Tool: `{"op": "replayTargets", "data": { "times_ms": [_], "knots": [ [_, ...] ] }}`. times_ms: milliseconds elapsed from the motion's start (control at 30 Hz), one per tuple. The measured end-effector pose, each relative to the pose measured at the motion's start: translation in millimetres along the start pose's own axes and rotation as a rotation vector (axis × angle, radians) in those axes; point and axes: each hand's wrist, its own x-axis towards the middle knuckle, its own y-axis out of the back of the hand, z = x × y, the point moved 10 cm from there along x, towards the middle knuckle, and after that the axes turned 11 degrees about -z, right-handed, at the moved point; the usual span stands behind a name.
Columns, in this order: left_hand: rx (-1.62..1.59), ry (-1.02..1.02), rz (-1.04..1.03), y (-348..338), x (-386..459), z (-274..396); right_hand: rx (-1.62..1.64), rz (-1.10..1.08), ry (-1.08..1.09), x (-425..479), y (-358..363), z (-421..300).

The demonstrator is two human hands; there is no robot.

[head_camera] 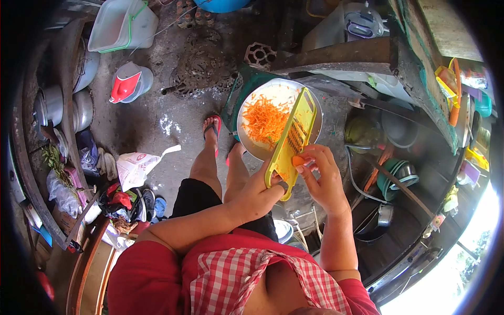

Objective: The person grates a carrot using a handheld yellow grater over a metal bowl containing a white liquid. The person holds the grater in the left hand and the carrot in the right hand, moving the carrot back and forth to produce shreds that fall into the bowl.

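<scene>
A yellow plastic grater (300, 126) is held slanted over a large metal basin (245, 138). My left hand (262, 195) grips the grater's lower end. Beside the grater's blades, my right hand (319, 173) pinches a small orange piece of carrot (298, 160) between thumb and fingers. Shredded carrot (264, 118) lies heaped in the basin on top of something pale, and a few shreds cling to the grater's lower part. Under the basin is a dark green support (232, 106), mostly hidden.
A clear pail with a red dipper (128, 86) and a white plastic bag (138, 167) are on the floor to the left. Metal pots (83, 110) fill a left shelf. A wooden shelf frame (334, 59) stands right of the basin, with green bowls (388, 179) farther right.
</scene>
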Motion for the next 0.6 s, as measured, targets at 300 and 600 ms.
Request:
{"op": "replayTargets", "data": {
  "times_ms": [300, 600],
  "knots": [
    [0.000, -0.008, -0.005, 4.2, 1.2, -4.7, -0.027, 0.032, -0.017, -4.3, -6.4, -1.4],
    [0.031, -0.075, 0.033, 5.1, 0.9, 7.9, -0.165, 0.056, 0.030, 4.3, -6.3, -15.1]
  ]
}}
